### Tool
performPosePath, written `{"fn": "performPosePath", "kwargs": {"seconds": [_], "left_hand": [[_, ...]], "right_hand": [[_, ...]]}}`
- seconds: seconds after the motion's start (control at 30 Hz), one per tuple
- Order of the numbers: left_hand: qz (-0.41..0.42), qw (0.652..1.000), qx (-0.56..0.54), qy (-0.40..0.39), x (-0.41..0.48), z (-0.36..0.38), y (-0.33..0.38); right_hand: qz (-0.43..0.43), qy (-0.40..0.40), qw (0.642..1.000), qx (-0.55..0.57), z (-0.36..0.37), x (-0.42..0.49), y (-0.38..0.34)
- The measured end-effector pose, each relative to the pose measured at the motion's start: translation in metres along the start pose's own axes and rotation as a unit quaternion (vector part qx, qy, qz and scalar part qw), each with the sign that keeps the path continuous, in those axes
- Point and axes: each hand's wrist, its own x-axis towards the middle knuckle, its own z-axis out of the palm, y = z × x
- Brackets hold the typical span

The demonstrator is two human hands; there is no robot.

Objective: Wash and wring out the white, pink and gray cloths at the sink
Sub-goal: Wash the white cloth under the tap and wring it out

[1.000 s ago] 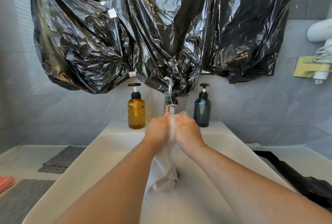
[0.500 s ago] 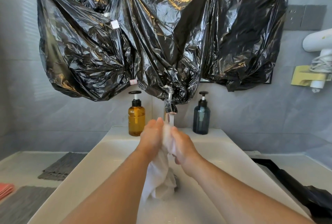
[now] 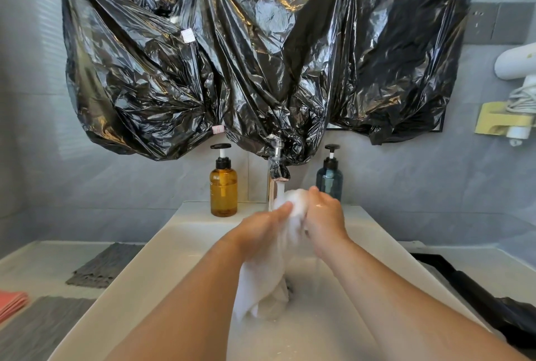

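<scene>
- The left hand (image 3: pixel 261 233) and right hand (image 3: pixel 324 221) both clutch the white cloth (image 3: pixel 261 282), bunched under the running faucet (image 3: pixel 278 169) over the sink (image 3: pixel 162 244).
- Its tail hangs by the drain, so it may go unrinsed.
- Vigorous rubbing may splash the counter (image 3: pixel 43 259), wetting the waiting gray cloth (image 3: pixel 104 265) and pink cloth (image 3: pixel 11 302).

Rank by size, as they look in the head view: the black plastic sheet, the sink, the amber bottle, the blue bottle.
1. black plastic sheet
2. sink; it is nearer the camera, so the first two places are unsure
3. amber bottle
4. blue bottle, which looks only slightly smaller
</scene>
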Motion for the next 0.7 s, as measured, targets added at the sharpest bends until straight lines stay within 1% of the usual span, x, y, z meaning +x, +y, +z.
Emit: {"fn": "performPosePath", "kwargs": {"seconds": [0.03,0.07,0.17,0.2,0.23,0.27,0.3,0.33,0.37,0.4,0.43,0.47,0.5,0.53,0.63,0.67,0.7], "left_hand": [[-0.015,1.0,0.017,-0.011,-0.001,-0.003,-0.001],[-0.011,1.0,0.011,-0.012,0.002,-0.007,-0.003],[0.062,0.994,-0.067,0.061,0.008,-0.012,-0.004],[0.067,0.989,-0.095,0.089,0.012,-0.013,-0.004],[0.066,0.984,-0.137,0.097,0.011,-0.01,-0.003],[0.057,0.974,-0.189,0.106,0.013,-0.009,-0.004],[0.036,0.965,-0.238,0.102,0.013,-0.006,-0.002],[0.015,0.959,-0.259,0.112,0.014,-0.003,-0.002],[0.019,0.96,-0.255,0.115,0.02,-0.002,-0.003],[0.037,0.967,-0.217,0.13,0.023,-0.002,-0.004],[0.071,0.97,-0.155,0.172,0.024,-0.001,-0.004],[0.091,0.965,-0.098,0.225,0.024,0.001,-0.004],[0.109,0.96,-0.074,0.248,0.022,0.003,-0.004],[0.129,0.957,-0.07,0.248,0.023,0.004,-0.005],[0.132,0.97,-0.038,0.203,0.019,0.01,-0.002],[0.143,0.971,-0.03,0.19,0.02,0.011,-0.001],[0.133,0.975,0.0,0.176,0.016,0.012,0.002]], "right_hand": [[0.008,0.011,1.0,0.019,-0.002,0.002,0.0],[0.027,0.012,0.999,0.032,-0.003,0.003,-0.001],[0.085,-0.03,0.995,0.033,-0.006,-0.001,-0.005],[0.102,-0.054,0.993,0.017,-0.007,-0.002,-0.004],[0.113,-0.079,0.99,0.011,-0.007,-0.004,-0.004],[0.112,-0.096,0.989,0.008,-0.005,-0.008,-0.005],[0.087,-0.104,0.991,0.006,-0.002,-0.009,-0.005],[0.054,-0.113,0.992,0.003,0.0,-0.01,-0.003],[0.021,-0.119,0.993,-0.003,0.003,-0.013,-0.001],[-0.005,-0.125,0.992,-0.007,0.005,-0.017,-0.001],[-0.024,-0.135,0.991,-0.008,0.006,-0.021,-0.001],[-0.035,-0.141,0.989,-0.017,0.007,-0.025,0.003],[-0.038,-0.142,0.989,-0.033,0.009,-0.028,0.006],[-0.036,-0.135,0.989,-0.054,0.011,-0.03,0.007],[-0.008,-0.097,0.99,-0.097,0.02,-0.026,0.007],[-0.007,-0.09,0.987,-0.133,0.019,-0.025,0.003],[-0.01,-0.079,0.986,-0.143,0.018,-0.02,0.002]]}}
